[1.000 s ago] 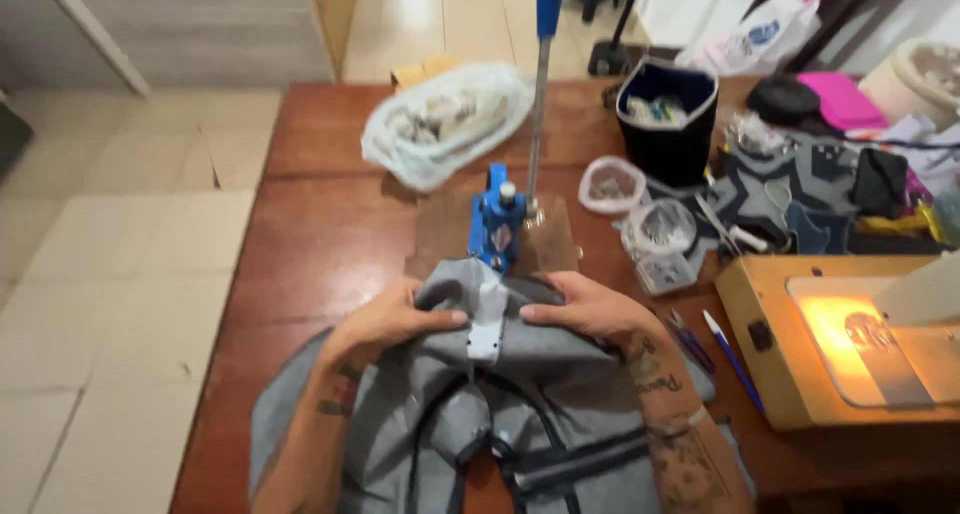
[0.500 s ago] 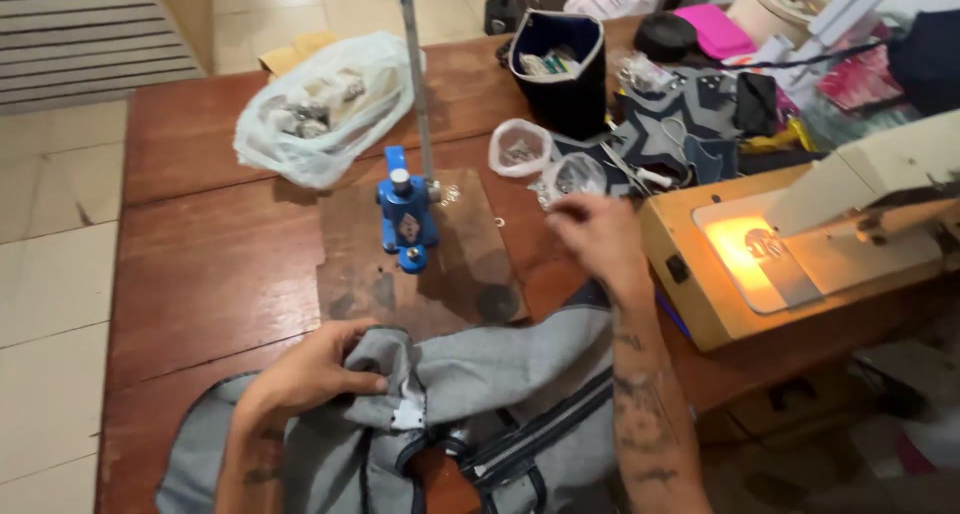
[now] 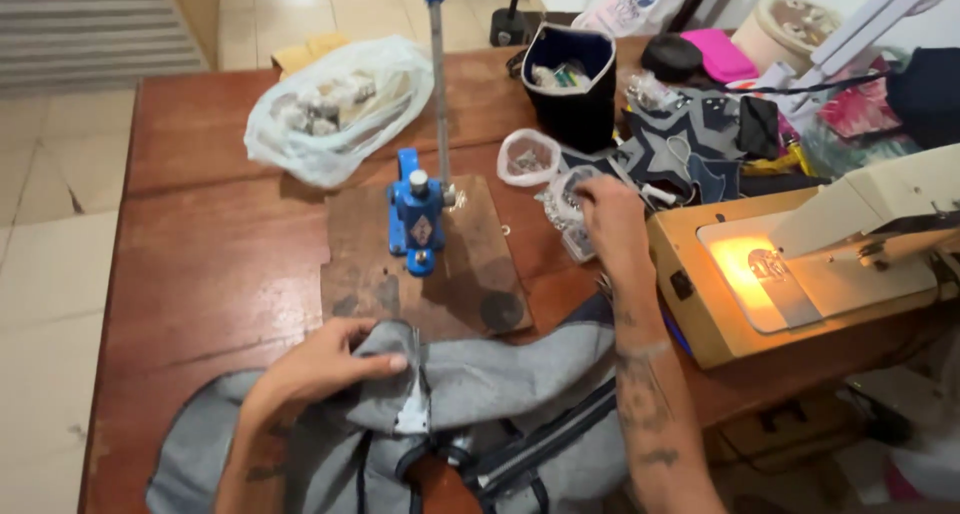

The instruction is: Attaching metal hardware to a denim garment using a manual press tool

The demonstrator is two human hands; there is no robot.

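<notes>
Blue hand press (image 3: 417, 214) on wooden board (image 3: 480, 274), lit sewing machine (image 3: 800, 254), dark fabric bin (image 3: 570, 84) — clear plastic bag (image 3: 330, 109) beyond

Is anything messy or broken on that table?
Nothing looks broken or spilled. The far right side is cluttered: patterned fabric pieces lie heaped by the dark cloth bin. The left hand presses the grey garment; the right hand reaches into a small plastic bag.
</notes>
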